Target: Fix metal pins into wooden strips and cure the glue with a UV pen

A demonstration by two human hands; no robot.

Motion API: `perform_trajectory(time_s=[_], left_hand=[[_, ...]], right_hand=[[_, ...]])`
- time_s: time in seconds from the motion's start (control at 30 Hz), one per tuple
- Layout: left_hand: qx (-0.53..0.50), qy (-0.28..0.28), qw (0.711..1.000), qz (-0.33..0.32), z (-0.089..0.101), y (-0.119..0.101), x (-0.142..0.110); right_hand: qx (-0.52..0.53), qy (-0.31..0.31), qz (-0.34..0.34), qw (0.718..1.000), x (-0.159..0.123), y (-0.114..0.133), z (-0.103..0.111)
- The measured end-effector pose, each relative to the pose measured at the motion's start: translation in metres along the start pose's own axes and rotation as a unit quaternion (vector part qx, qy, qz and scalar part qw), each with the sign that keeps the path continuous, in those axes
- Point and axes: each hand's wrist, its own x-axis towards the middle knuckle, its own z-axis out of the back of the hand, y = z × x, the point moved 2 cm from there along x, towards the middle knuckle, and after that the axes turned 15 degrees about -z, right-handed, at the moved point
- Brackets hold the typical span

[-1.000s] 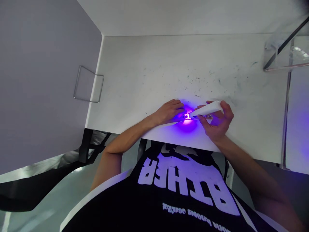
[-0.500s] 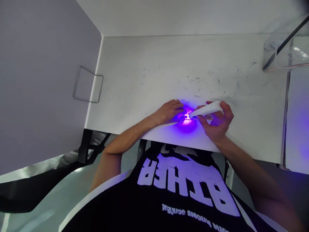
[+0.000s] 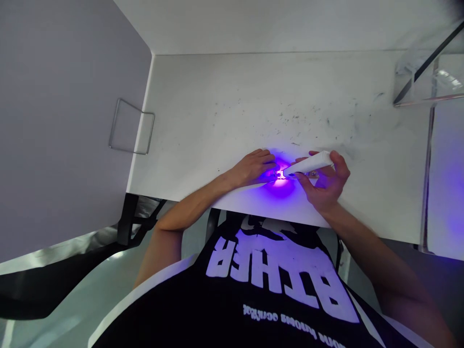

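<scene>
1. The right hand [image 3: 326, 186] is gripping a white pen-shaped UV light [image 3: 308, 165], fingers closed around it, aiming violet light at a small part [image 3: 279, 175] on the white table [image 3: 217, 121].
2. The left hand [image 3: 253, 168] is pinching that part, fingertips closed on it.
3. Nothing has shifted over the last second; both hands are holding steady.

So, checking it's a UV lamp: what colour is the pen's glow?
Violet, at the pen tip in the head view.
</scene>
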Motion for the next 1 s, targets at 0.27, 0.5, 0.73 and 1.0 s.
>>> perform_trajectory(time_s=[0.27, 0.5, 0.73, 1.0], left_hand=[[0.004, -0.024, 1.0, -0.01, -0.0009, 0.0001, -0.0005], [0.014, -0.027, 0.999, -0.014, -0.0005, -0.0005, -0.0006], [-0.001, -0.013, 1.0, -0.002, -0.0025, 0.0007, -0.0015], [-0.006, -0.004, 1.0, 0.005, -0.0001, -0.0005, -0.0005]], right_hand=[[0.008, -0.007, 0.004, 1.0, -0.001, -0.0021, -0.0004], [0.017, 0.001, -0.003, 1.0, -0.0004, -0.0005, -0.0006], [0.003, 0.002, -0.011, 1.0, -0.0019, -0.0013, -0.0004], [0.006, 0.004, -0.003, 1.0, -0.0007, -0.0006, 0.0002]])
